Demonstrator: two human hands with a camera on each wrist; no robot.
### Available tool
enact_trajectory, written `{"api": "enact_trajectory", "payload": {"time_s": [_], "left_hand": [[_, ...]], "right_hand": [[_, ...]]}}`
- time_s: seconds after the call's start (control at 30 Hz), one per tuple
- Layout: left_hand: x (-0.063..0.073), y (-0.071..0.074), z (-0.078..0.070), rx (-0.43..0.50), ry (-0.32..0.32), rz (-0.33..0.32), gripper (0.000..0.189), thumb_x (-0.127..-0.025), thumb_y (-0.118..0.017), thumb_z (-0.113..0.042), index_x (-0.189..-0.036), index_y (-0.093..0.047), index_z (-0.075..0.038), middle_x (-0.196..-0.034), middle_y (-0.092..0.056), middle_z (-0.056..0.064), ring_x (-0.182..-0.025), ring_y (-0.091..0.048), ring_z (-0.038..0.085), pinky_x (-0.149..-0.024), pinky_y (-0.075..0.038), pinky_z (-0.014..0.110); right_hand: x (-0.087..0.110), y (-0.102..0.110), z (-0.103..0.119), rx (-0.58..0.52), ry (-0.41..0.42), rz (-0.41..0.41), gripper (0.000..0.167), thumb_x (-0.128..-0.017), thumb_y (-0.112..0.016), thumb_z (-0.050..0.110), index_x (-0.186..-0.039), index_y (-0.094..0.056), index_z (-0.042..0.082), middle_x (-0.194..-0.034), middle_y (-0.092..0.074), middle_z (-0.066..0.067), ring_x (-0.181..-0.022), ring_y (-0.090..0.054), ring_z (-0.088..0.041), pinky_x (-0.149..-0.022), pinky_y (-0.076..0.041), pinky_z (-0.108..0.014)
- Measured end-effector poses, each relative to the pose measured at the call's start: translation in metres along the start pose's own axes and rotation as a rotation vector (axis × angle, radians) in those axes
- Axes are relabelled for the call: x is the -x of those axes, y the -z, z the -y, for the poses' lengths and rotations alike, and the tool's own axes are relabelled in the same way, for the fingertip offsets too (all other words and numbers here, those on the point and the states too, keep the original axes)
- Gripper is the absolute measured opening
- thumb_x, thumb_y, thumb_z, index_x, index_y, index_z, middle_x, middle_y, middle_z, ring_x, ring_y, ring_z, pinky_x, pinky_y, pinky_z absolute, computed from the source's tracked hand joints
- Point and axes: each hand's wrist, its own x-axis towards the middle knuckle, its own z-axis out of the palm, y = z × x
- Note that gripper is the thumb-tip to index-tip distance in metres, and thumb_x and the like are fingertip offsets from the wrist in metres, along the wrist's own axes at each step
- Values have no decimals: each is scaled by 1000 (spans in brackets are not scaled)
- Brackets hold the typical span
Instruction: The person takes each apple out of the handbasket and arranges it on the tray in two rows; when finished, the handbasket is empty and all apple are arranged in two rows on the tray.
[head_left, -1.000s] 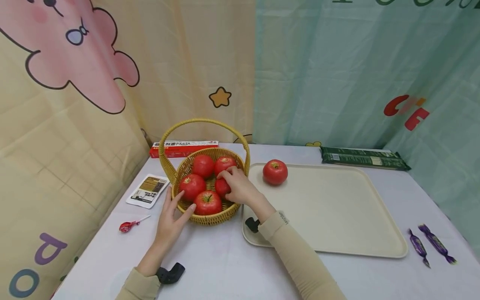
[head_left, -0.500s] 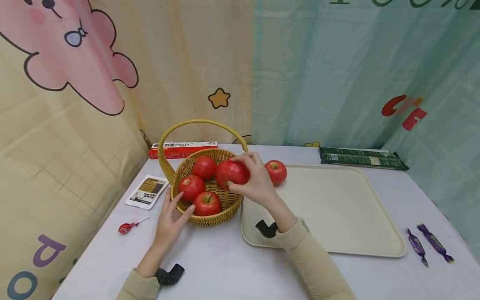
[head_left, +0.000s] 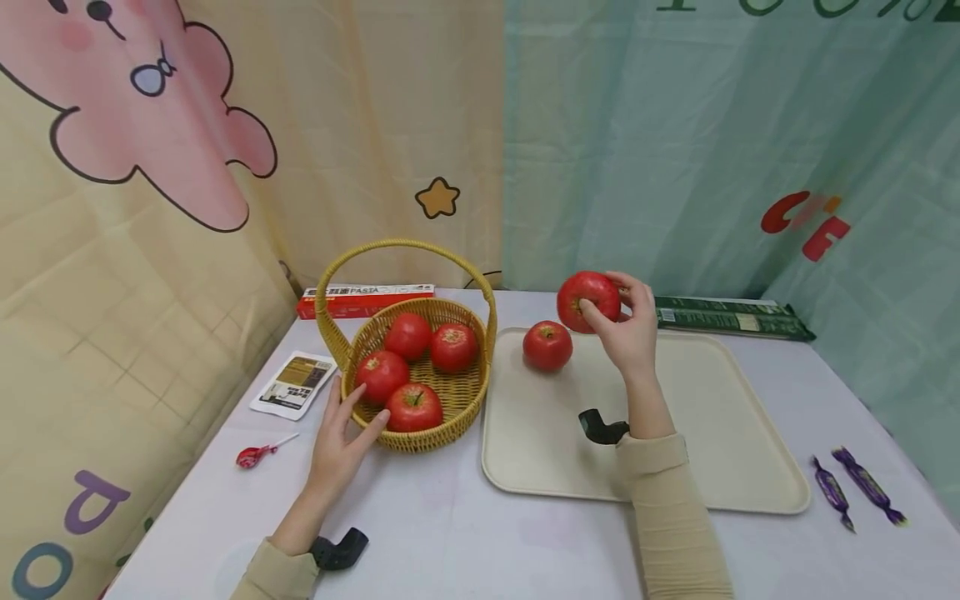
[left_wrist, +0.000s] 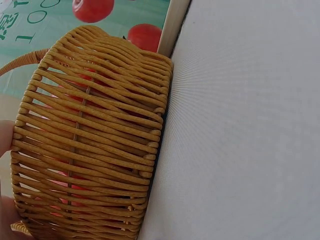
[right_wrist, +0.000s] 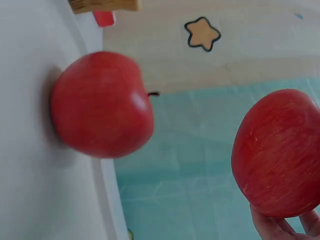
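Note:
My right hand holds a red apple above the far side of the beige tray, its thumb across the near face. Another red apple sits on the tray at its far left corner; both apples show in the right wrist view. My left hand rests against the near left rim of a yellow wicker basket, fingers spread and fairly straight. Several red apples lie inside the basket. In the left wrist view the basket's woven side hides most of them, with fingertips at its rim.
A red pasta box lies behind the basket. Left of it are a white packet and a red lollipop. Green packages lie behind the tray, and purple-wrapped candies to its right. The basket's tall handle arches upward.
My right hand has lifted an apple out of the basket and carried it right, over the tray. My left hand stays at the basket rim.

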Motion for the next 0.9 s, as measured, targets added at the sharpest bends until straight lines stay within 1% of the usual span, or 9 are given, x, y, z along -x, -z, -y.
{"api": "enact_trajectory", "payload": {"time_s": [0.13,0.23,0.3,0.4,0.53,0.63,0.73,0.83,0.9], "left_hand": [[0,0,0,-5,0,3,65,-88,-64,-37,-139,-43,-5,-157,-3,10,-142,-7,32,-105,-19,63],[0,0,0,-1,-6,-3,64,-88,-65,-36,-139,-43,-5,-157,-4,11,-142,-7,32,-105,-19,63],[0,0,0,3,-11,-4,64,-88,-65,-35,-139,-44,-4,-157,-4,13,-142,-7,32,-105,-19,63],[-1,-1,0,9,-9,2,64,-88,-64,-36,-139,-43,-5,-157,-4,13,-142,-6,32,-105,-19,63],[0,0,-1,6,-4,9,64,-88,-64,-37,-140,-42,-5,-157,-3,12,-142,-6,31,-105,-20,62],[0,0,-1,-1,-1,10,65,-88,-64,-37,-140,-42,-5,-157,-3,11,-142,-6,31,-105,-20,62],[-1,0,-1,-7,0,9,65,-88,-64,-38,-140,-42,-5,-157,-3,10,-142,-6,31,-105,-20,62],[-1,0,-1,-12,3,8,65,-88,-64,-38,-140,-43,-5,-157,-3,11,-142,-6,31,-105,-20,62],[-1,1,-1,-14,5,5,66,-88,-64,-39,-139,-43,-4,-157,-3,11,-142,-7,32,-105,-19,62]], "right_hand": [[-11,12,-31,47,-172,-62,54,-82,-73,23,-130,-51,17,-128,-45,-5,-113,-46,-21,-91,-47,-43],[-15,18,-50,60,-270,-85,54,-84,-71,24,-132,-49,16,-132,-44,-7,-116,-44,-24,-94,-46,-44],[-15,21,-61,66,-326,-81,53,-86,-69,25,-134,-47,15,-135,-44,-9,-119,-41,-27,-96,-44,-45],[-14,23,-77,80,-397,-49,53,-89,-64,28,-137,-44,13,-138,-41,-12,-125,-36,-30,-99,-41,-47],[-13,20,-93,95,-498,-6,56,-91,-61,31,-141,-39,16,-144,-35,-12,-133,-28,-30,-102,-37,-47],[-11,18,-102,85,-547,-9,57,-92,-60,32,-142,-37,18,-146,-33,-11,-136,-25,-28,-103,-36,-46],[-11,18,-106,88,-546,-32,56,-93,-57,33,-142,-38,15,-145,-34,-14,-134,-27,-30,-104,-35,-46],[-12,21,-107,129,-548,-37,56,-94,-54,36,-141,-38,10,-142,-37,-19,-131,-32,-33,-105,-34,-46],[-13,24,-106,167,-566,-13,58,-94,-53,38,-140,-37,8,-142,-37,-20,-130,-33,-35,-104,-34,-46]]}}
